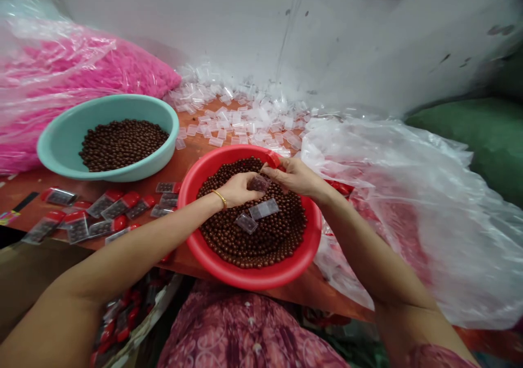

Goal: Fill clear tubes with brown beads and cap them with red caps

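Observation:
A red basin (250, 282) full of small brown balls (261, 248) stands in front of me. Over it, my left hand (242, 189) grips a small clear plastic box (259, 183) with dark balls showing inside. My right hand (295, 176) meets it at the box's upper end, its fingers pinched on a red cap (274, 160). Whether the cap touches the box is hard to make out. Two more clear boxes, a longer one (264, 209) and a shorter one (246, 223), lie on the balls below my hands.
A teal basin (53, 153) of brown balls stands at left, before a bag of pink pieces (122, 57). Filled red-capped boxes (122, 204) lie in front of it. Loose clear boxes (245, 120) cover the back. A plastic bag (408, 194) with red contents lies right.

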Motion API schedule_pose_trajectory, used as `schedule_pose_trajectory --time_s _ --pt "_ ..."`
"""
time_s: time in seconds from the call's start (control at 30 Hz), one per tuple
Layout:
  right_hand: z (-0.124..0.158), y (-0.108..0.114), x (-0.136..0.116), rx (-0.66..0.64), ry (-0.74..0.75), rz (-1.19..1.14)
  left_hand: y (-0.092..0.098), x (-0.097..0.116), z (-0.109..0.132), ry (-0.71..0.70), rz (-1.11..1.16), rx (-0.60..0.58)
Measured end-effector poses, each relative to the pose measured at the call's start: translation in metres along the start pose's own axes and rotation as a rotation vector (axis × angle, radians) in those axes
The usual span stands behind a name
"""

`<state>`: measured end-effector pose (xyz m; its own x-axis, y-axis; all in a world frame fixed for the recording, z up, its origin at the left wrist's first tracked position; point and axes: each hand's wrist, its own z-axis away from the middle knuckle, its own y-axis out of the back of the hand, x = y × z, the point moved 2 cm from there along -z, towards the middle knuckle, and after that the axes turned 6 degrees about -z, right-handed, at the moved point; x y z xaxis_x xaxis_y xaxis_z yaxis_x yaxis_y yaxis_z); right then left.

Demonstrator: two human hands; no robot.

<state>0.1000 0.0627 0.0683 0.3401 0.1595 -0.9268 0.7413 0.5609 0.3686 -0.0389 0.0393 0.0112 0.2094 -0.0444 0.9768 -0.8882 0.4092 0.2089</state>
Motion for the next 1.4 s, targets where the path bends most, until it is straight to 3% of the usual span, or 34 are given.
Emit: schedule_pose_trajectory --time_s 0.13,0.23,0.37,0.5,0.7,0.83,0.97,1.17,1.4 --pt "0.009 0.004 0.007 0.074 -0.049 -0.076 0.000 0.003 0.001 -0.049 0.014 -0.003" --pt "0.013 0.001 0.008 0.123 -0.007 -0.068 -0.001 0.003 0.002 -0.050 0.001 -0.014" --pt "0.012 -0.004 0.006 0.094 0.081 -0.042 -0.001 0.001 0.003 -0.033 -0.017 -0.036" --pt "0.013 -0.002 0.007 0.093 0.071 -0.033 0.000 0.003 0.004 -0.049 -0.026 -0.022" --pt "0.019 0.003 0.023 0.225 -0.082 -0.118 0.003 0.013 0.007 -0.161 -0.126 0.106" --pt "0.024 0.000 0.031 0.227 -0.168 -0.313 0.003 0.016 0.009 -0.178 -0.158 0.111" --pt "0.030 -0.005 0.032 0.208 -0.102 -0.376 0.000 0.018 0.011 -0.083 -0.062 0.018" --pt "0.039 -0.013 0.031 0.262 0.075 -0.134 -0.003 0.025 0.016 0.019 0.056 -0.072" --pt "0.041 -0.021 0.030 0.344 0.201 -0.032 -0.005 0.029 0.015 -0.008 -0.035 0.016"
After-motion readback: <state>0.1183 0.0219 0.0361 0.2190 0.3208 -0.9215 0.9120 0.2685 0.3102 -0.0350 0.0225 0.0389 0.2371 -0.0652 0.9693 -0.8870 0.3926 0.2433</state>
